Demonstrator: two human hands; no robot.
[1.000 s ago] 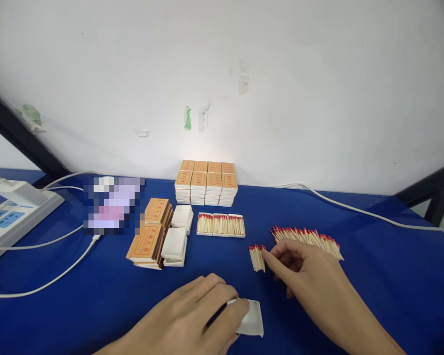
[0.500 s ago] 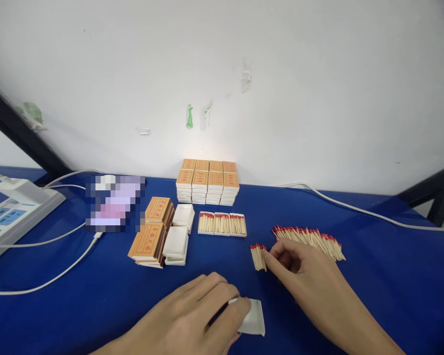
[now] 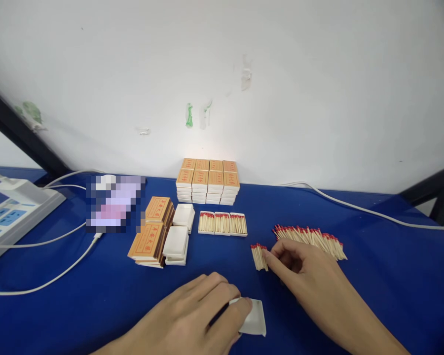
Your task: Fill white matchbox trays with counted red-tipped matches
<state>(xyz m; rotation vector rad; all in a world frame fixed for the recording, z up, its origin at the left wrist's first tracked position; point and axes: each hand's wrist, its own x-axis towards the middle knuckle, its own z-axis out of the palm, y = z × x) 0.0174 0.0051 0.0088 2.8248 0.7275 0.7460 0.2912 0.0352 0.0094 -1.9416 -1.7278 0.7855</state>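
One match cluster [image 3: 259, 257] lies by the right hand [image 3: 309, 273], fingers curled narrow, grip unclear, the left hand [image 3: 192, 315] holding an unfilled tray [image 3: 257, 319], with three filled trays [image 3: 222, 224] beyond and stacked white trays [image 3: 175, 240] apparently yet to fill.

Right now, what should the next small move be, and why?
Probably the right hand should pinch up the small match bunch: it sits at the bunch's edge, the left hand holds an open white tray nearby, and three match-filled trays lie beyond.
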